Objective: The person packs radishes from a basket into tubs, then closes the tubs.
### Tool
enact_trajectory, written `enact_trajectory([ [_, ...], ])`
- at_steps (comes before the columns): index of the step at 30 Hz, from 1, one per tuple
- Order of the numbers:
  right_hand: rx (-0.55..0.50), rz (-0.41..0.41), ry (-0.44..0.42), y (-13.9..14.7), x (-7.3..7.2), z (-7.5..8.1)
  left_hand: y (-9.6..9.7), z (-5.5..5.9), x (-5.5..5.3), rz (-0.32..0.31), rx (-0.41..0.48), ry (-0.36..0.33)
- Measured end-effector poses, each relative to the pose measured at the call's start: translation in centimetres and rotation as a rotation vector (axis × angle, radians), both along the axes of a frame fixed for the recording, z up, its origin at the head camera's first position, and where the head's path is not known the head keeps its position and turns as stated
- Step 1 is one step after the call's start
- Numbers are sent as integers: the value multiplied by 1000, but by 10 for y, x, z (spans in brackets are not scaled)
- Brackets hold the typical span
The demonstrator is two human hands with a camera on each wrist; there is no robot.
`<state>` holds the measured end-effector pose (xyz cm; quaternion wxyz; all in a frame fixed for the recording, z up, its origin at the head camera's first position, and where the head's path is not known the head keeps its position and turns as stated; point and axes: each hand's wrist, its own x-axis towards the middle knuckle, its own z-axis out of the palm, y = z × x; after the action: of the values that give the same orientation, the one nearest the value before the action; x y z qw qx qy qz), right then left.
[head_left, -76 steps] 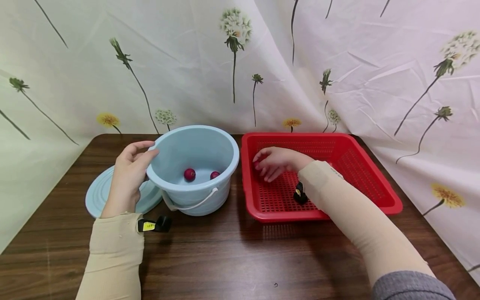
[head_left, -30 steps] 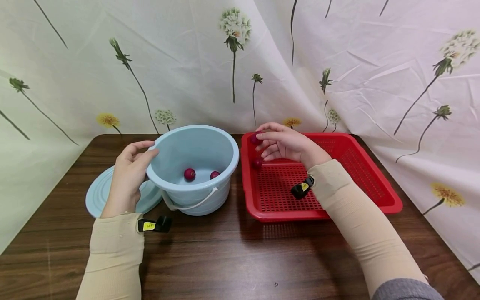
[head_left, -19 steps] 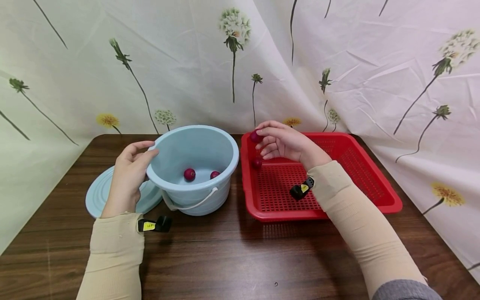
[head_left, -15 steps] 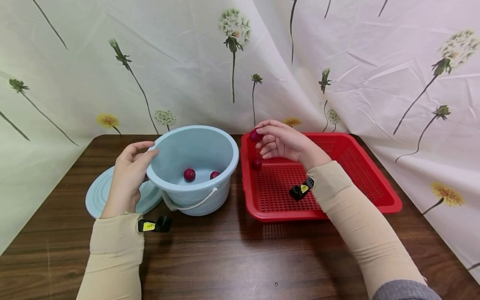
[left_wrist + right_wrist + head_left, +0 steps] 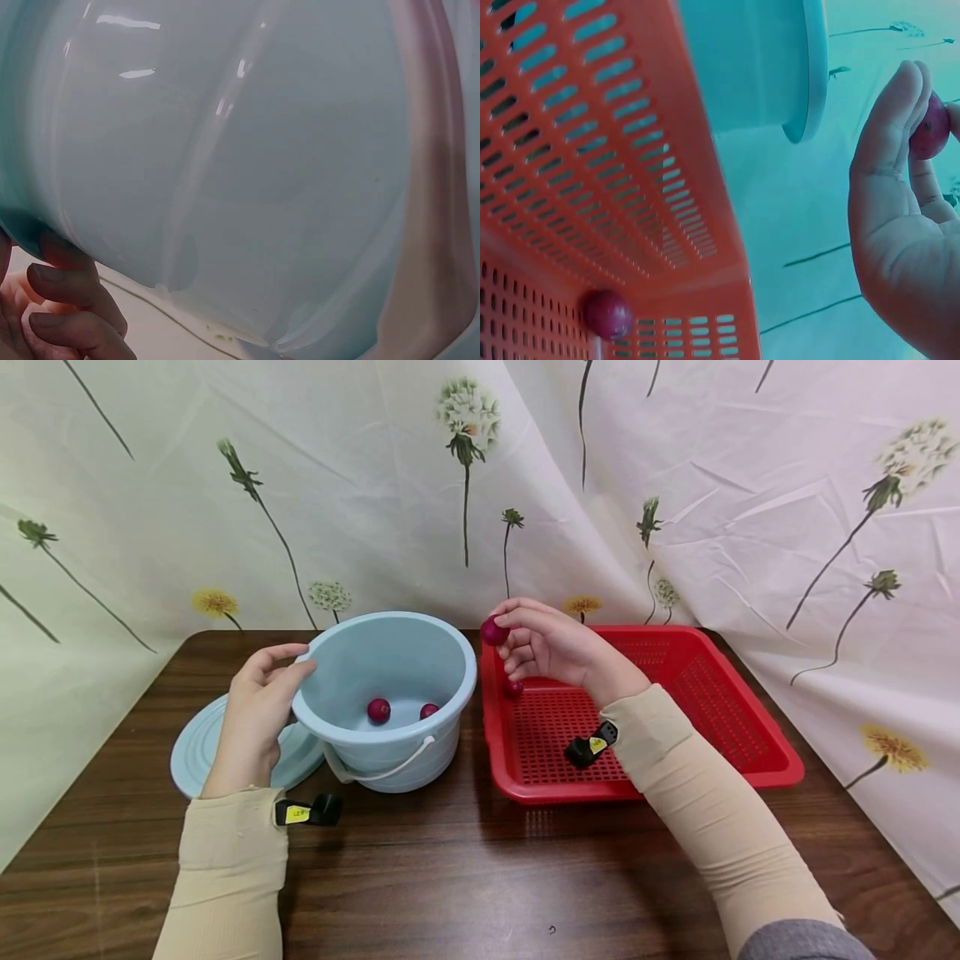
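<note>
My left hand [image 5: 258,706] grips the rim of a light-blue bucket [image 5: 390,747], thumb and index finger at its left edge. Close up in the left wrist view, fingers [image 5: 71,292] curl below the rim beside the bucket wall [image 5: 262,187]. Two small round dark-red fruits [image 5: 378,710] lie on the bucket's bottom. My right hand [image 5: 551,647] pinches another dark-red fruit [image 5: 493,631] between thumb and fingertips, over the left edge of a red slotted basket [image 5: 570,789]. One more fruit [image 5: 607,315] sits in a basket corner, partly hidden by my hand in the head view.
A round light-blue lid [image 5: 198,747] lies flat left of the bucket, partly behind my left hand. The bucket's white handle [image 5: 390,770] hangs down in front. A flower-patterned cloth [image 5: 360,485] hangs behind the dark wooden table [image 5: 420,877].
My right hand has risen from inside the basket with a fruit and has just moved slightly left toward the bucket. The left hand and bucket have stayed in place.
</note>
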<state>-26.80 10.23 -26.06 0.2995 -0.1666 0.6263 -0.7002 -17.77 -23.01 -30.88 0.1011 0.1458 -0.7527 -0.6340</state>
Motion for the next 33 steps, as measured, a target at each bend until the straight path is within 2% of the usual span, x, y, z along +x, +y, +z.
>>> enact_trajectory([
  [5, -2, 18, 18, -8, 4, 2, 0, 0, 0, -2, 31, 15],
  [13, 5, 67, -10, -23, 8, 3, 0, 0, 1, -2, 12, 11],
  [18, -17, 99, -6, -32, 10, 4, 0, 0, 1, -5, 61, 24],
  [25, -33, 129, 3, -46, 13, 6, -1, 0, 0, -2, -13, -2],
  [33, -8, 121, -5, -62, 15, 7, -1, 0, 0, -2, 4, 3],
])
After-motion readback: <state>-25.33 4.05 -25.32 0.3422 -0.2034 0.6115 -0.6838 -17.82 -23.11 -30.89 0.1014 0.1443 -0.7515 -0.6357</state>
